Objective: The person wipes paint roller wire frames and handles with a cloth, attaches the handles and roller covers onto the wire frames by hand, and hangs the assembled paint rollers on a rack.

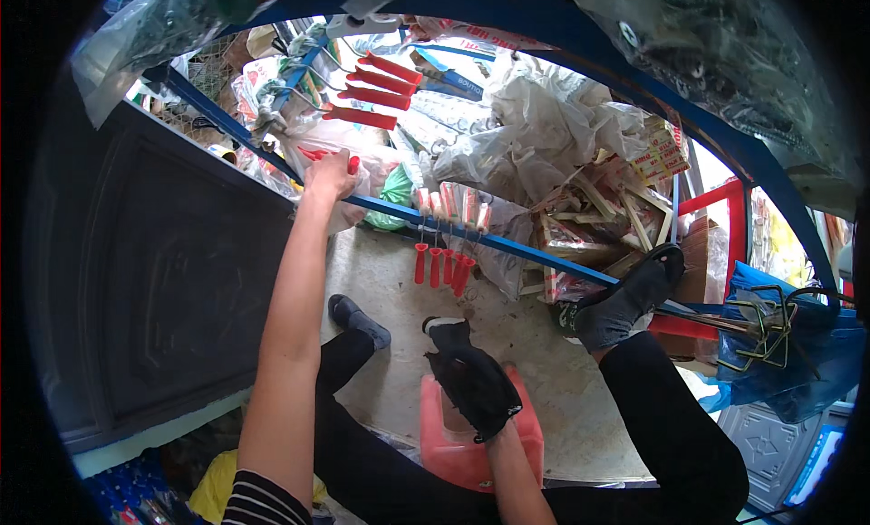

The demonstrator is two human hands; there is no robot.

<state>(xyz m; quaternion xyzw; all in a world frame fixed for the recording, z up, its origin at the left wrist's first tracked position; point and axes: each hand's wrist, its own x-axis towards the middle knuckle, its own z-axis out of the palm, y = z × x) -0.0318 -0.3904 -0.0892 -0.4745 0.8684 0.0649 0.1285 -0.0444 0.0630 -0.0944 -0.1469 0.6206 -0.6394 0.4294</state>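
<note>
My bare left hand (pixel 330 174) is closed round a red plastic handle, whose end shows by the fingers, above a blue metal rail (pixel 530 251). Red-handled wire frames (pixel 380 90) hang just up and right of it. Wearing a black glove, my right hand (pixel 470 382) hangs low in front of a red plastic stool (pixel 537 416); its fingers are partly hidden, and whether it holds anything cannot be told. Between the hands, several small paint rollers with red handles (pixel 435 263) and wrapped white-and-red heads (pixel 469 205) hang on the rail.
Crumpled clear plastic bags (pixel 544 110) and a heap of wooden-edged pieces (pixel 612 212) lie behind the rail. My sandalled foot (pixel 632 294) rests against the rail at right. Bent wire frames (pixel 764 328) lie over a blue plastic bag (pixel 802 382). A dark door panel (pixel 170 273) stands at left.
</note>
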